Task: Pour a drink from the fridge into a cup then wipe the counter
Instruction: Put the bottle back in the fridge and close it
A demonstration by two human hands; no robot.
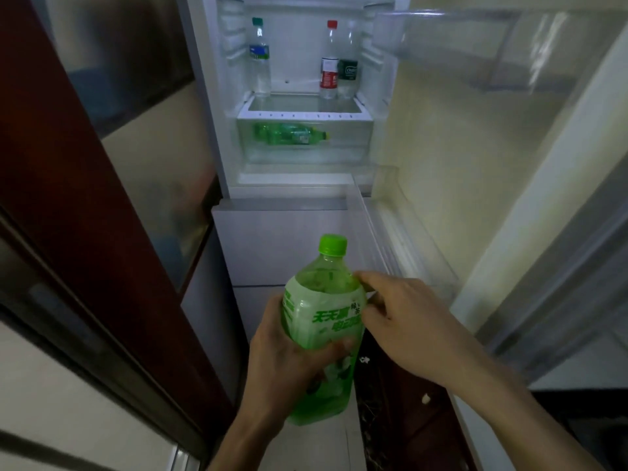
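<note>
One green bottle [323, 317] — our left hand [285, 365] and right hand [404, 321] curl round it; shelf [295, 96] holds three bottles [329, 73], drawer [306, 156] one.

green bottles 2 [321, 321] [292, 133] | clear bottles 3 [260, 59] [329, 62] [350, 68] | hands 2 [282, 362] [404, 321] | fridge 1 [272, 239]

Fridge [289, 192] open, upper compartment in view. Shelf [302, 115]: three bottles, all upright. Left: clear bottle [260, 59], green cap, blue label, near left wall. Right: red-cap bottle [329, 62], red-and-white label; dark-label bottle [349, 68] just beside it, on its right (touching or apart, cannot tell). Wide gap between left bottle and right pair. Under shelf: clear drawer [306, 154]. Inside it, green bottle [292, 134] on its side, cap toward right.
</note>
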